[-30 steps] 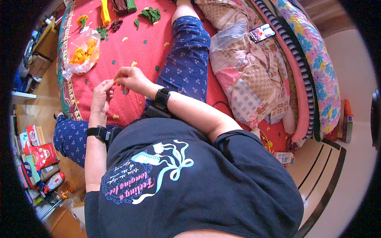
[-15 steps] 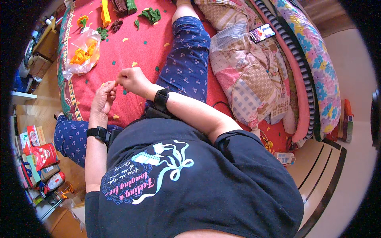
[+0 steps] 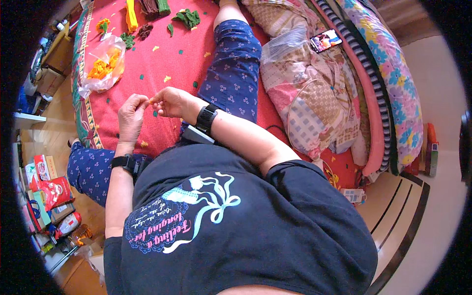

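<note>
Left hand (image 3: pixel 131 115) and right hand (image 3: pixel 174 103) shifted rightward, pink-lettered black shirt (image 3: pixel 295 211)

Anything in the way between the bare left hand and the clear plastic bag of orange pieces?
Nothing visible does: between the bare left hand and the clear plastic bag holding orange pieces, only red cloth with a small green speck shows. The right hand is right of that path.
</note>
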The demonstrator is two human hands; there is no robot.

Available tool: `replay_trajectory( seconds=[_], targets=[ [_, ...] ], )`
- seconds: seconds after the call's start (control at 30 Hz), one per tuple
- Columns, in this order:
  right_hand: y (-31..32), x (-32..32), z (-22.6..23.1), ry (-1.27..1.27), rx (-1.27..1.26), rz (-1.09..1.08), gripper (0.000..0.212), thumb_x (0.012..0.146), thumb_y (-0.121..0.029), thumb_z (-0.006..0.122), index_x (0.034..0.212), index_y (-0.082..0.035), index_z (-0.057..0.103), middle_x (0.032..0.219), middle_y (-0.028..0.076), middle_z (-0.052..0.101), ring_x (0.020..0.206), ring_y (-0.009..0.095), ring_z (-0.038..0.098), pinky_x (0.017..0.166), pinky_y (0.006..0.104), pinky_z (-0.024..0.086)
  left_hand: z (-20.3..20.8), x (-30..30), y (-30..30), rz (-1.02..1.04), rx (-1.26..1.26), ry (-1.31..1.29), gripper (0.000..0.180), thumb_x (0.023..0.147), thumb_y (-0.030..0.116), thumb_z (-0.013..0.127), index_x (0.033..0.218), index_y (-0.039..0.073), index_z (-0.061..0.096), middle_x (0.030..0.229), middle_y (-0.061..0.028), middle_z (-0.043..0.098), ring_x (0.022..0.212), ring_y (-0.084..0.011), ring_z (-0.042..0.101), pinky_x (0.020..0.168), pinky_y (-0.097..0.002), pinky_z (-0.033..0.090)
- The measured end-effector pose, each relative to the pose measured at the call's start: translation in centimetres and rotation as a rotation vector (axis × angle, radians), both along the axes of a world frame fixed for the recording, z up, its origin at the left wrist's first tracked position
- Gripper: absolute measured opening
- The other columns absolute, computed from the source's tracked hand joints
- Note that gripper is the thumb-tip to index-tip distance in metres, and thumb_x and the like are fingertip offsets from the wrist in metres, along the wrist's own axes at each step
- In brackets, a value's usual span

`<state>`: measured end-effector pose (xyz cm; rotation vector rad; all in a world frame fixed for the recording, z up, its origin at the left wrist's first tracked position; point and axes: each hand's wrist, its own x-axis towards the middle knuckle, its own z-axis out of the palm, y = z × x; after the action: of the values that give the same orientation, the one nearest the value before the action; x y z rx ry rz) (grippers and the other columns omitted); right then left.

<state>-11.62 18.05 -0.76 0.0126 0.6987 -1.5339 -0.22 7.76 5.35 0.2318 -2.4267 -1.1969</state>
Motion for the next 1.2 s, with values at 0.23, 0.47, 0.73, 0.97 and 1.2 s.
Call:
replay_trajectory(
  seconds=[0.23, 0.47, 0.73, 0.97, 1.2],
  targets=[
    [0.1, 0.4, 0.7, 0.134, -0.032, 0.068, 0.016, 0.086, -0.012, 0.043, 0.081, -0.003, 0.056, 0.064, 0.001, 0.054, 0.056, 0.011, 0.052, 0.055, 0.0295, 0.049, -0.5, 0.1, -0.5, 0.024, -0.024, -0.010, 0.004, 0.076, -0.003, 0.058, 0.076, 0.001, 0.056, 0.069, -0.0039, 0.053, 0.066, -0.0104, 0.052, 0.061, -0.0235, 0.042],
    [-0.2, 0.0, -0.6, 0.061, -0.026, 0.042, 0.017, 0.086, -0.012, 0.041, 0.081, -0.003, 0.055, 0.064, 0.002, 0.054, 0.057, 0.013, 0.052, 0.052, 0.0295, 0.047, -0.5, 0.0, -0.4, 0.018, 0.031, 0.004, 0.003, 0.077, -0.002, 0.058, 0.077, 0.001, 0.056, 0.070, -0.0031, 0.054, 0.065, -0.0093, 0.051, 0.061, -0.0226, 0.043],
    [0.3, 0.4, 1.7, 0.280, 0.085, -0.142, 0.017, 0.084, -0.013, 0.044, 0.076, -0.002, 0.055, 0.061, 0.003, 0.051, 0.048, 0.014, 0.049, 0.048, 0.0301, 0.046, -1.8, -0.1, -1.5, 0.065, 0.549, -0.159, 0.013, 0.087, 0.014, 0.055, 0.085, 0.003, 0.060, 0.073, 0.0005, 0.058, 0.065, -0.0062, 0.053, 0.059, -0.0203, 0.045],
    [1.0, 1.1, 2.9, 0.572, 0.155, -0.196, 0.011, 0.080, -0.011, 0.055, 0.084, 0.000, 0.056, 0.065, 0.006, 0.054, 0.052, 0.014, 0.054, 0.044, 0.0298, 0.048, -3.4, 0.0, -2.8, 0.085, 0.522, -0.284, 0.017, 0.088, 0.020, 0.054, 0.082, 0.006, 0.060, 0.068, 0.0017, 0.056, 0.058, -0.0047, 0.050, 0.054, -0.0193, 0.045],
    [0.9, 1.0, 2.6, 0.939, 0.128, -0.152, 0.014, 0.078, -0.012, 0.061, 0.079, 0.002, 0.059, 0.064, 0.006, 0.058, 0.051, 0.012, 0.056, 0.044, 0.0252, 0.049, -3.3, 0.0, -2.5, 0.017, 0.527, -0.244, 0.016, 0.087, 0.019, 0.054, 0.081, 0.006, 0.059, 0.066, 0.0032, 0.053, 0.056, -0.0036, 0.047, 0.051, -0.0183, 0.042]
  ],
)
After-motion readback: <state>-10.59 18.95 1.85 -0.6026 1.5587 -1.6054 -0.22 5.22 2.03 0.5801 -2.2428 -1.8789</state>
